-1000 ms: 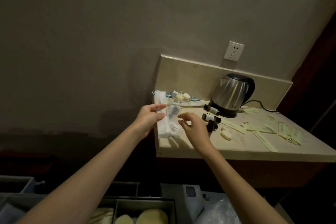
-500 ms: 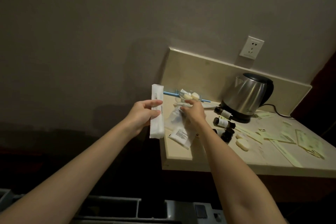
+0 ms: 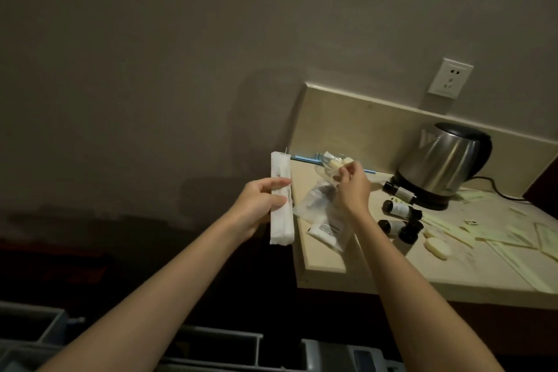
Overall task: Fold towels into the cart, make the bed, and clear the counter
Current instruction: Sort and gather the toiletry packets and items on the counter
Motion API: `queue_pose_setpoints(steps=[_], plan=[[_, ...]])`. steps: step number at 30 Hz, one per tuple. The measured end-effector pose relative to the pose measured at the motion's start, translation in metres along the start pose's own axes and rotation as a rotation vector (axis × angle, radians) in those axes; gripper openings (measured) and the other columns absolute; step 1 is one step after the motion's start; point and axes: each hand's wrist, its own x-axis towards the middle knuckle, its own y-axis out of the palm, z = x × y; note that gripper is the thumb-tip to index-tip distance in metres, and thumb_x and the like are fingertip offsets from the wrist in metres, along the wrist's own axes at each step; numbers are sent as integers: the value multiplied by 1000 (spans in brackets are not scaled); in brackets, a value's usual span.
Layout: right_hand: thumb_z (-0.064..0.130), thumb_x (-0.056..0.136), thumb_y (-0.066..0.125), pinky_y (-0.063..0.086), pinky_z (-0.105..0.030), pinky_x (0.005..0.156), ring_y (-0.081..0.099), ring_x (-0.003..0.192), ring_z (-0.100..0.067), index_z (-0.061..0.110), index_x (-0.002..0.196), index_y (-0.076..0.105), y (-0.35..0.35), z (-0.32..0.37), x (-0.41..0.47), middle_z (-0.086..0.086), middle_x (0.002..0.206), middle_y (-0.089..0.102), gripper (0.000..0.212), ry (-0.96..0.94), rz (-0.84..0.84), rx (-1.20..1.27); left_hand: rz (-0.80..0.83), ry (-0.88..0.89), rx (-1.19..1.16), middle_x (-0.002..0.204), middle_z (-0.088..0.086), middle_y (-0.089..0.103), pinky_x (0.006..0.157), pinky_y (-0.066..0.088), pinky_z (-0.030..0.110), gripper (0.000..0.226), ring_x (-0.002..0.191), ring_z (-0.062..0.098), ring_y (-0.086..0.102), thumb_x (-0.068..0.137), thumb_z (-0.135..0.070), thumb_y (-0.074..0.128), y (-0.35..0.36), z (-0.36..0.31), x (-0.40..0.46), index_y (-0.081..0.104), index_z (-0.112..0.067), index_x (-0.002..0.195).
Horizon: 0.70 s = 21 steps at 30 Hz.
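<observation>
White long packet [image 3: 281,199], print unreadable, gripped by left hand [image 3: 256,205]; right hand [image 3: 353,187] pinches soap wrapper [image 3: 332,166].

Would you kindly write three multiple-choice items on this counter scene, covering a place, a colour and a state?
1. Where does the kettle stand?
A. at the back of the counter, below the socket
B. in the cart
C. at the counter's front edge

2. What colour is the packet in the left hand?
A. blue
B. white
C. red

3. What is the right hand doing?
A. resting flat on the counter
B. gripping the kettle
C. pinching something small above the counter

Answers: 1 A, it sits against the backsplash under the socket. 2 B, its wrapper is plainly white. 3 C, its fingers are curled together, raised off the counter.
</observation>
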Motion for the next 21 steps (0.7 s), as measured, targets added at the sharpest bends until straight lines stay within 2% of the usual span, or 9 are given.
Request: queue_pose_setpoints(steps=[2,4,6,9,11,13,16,19,21], plan=[[18,99,46,53,-31,79,61,88,-18,11,95,51,-12,6,-18,2,89,58,10,-51,7,32,-5,-4,18,109,3,60,78,54,31,38,98,20,63,89,10,50,1,0,-4,63,-18,111],[22,97,51,48,-15,67,57,77,-10,9,95,52,-24,13,-37,2,86,56,13,-103,35,35,-8,-13,28,115,9,61,81,54,35,38,104,24,63,89,11,50,5,1,-11,63,-17,110],[19,94,56,41,-8,56,50,67,-8,9,88,53,-37,20,-53,2,79,54,12,-157,21,-7,-4,-17,14,114,12,63,81,54,36,38,101,24,64,88,12,48,11,2,-17,63,-13,113],[12,92,58,38,-7,53,43,62,-9,8,79,51,-57,30,-78,0,73,49,15,-184,61,-48,24,-21,0,98,4,63,72,55,30,40,87,18,65,88,13,47,22,-1,-31,61,-10,117],[12,91,58,40,-10,55,47,65,-10,12,75,49,-71,36,-97,-6,79,55,18,-171,98,-17,40,-33,-16,98,4,63,77,54,34,41,90,21,65,88,12,47,29,-3,-39,60,-11,119],[14,90,61,48,-23,67,58,79,-17,18,73,48,-85,39,-114,-9,92,63,21,-169,105,23,57,-47,-26,105,10,63,84,53,41,40,98,27,64,89,11,47,35,-4,-47,58,-10,121],[15,88,64,54,-26,75,63,91,-14,24,82,51,-103,43,-139,-2,100,65,18,-171,175,86,84,-79,-49,107,14,61,91,52,48,39,101,31,64,91,10,46,47,-1,-58,55,-7,125],[12,86,66,52,-19,71,64,85,-3,19,93,53,-116,41,-161,2,102,64,16,-169,263,146,129,-135,-92,119,20,56,86,54,44,37,98,30,64,93,10,41,63,1,-70,52,-3,126],[10,87,65,51,-19,69,65,82,-5,11,98,55,-122,36,-170,-2,101,65,16,-167,311,179,134,-159,-99,125,19,53,79,55,38,36,99,28,62,94,8,40,71,3,-75,53,-3,125]])
